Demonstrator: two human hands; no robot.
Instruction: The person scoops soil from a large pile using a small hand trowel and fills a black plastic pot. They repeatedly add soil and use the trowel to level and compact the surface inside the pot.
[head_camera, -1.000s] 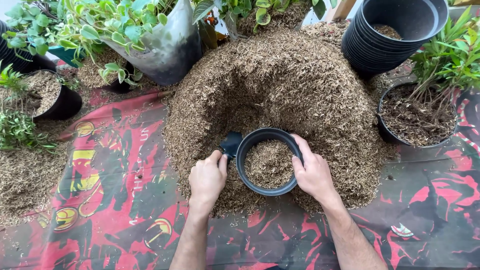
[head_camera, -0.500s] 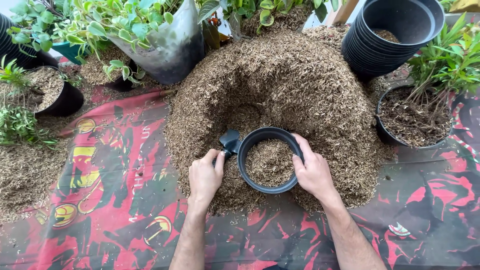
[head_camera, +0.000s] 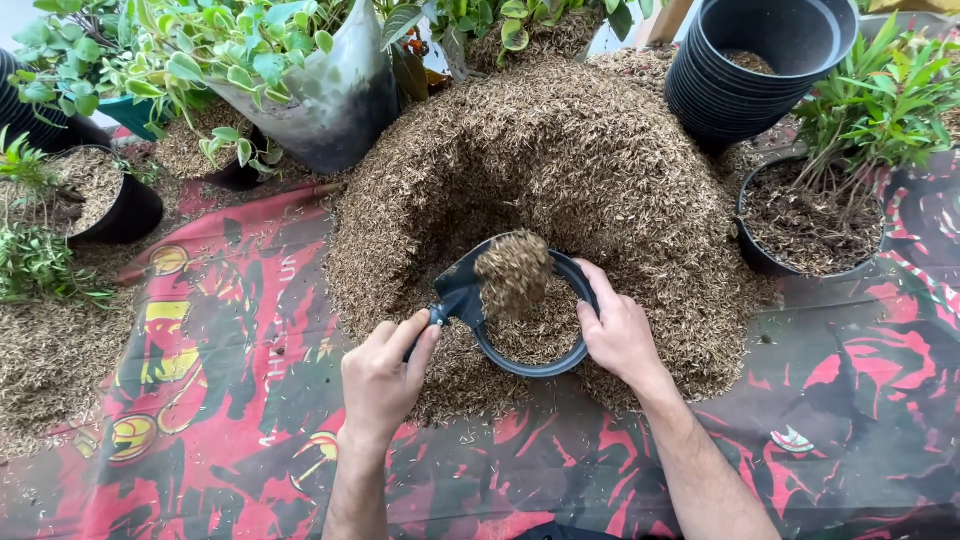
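Nearest, the left hand (head_camera: 383, 375) gripped the small trowel (head_camera: 462, 292) by its stiff handle, its loose, light, spill-prone scoop of husk (head_camera: 512, 270) tipping over the thin, probably flexible black pot (head_camera: 530, 362), whose rim the right hand (head_camera: 617, 332) clasped at the foot of the husk mound (head_camera: 560, 150) beyond.

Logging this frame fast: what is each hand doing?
Left hand: closed on the trowel.
Right hand: gripping the black pot by its rim.
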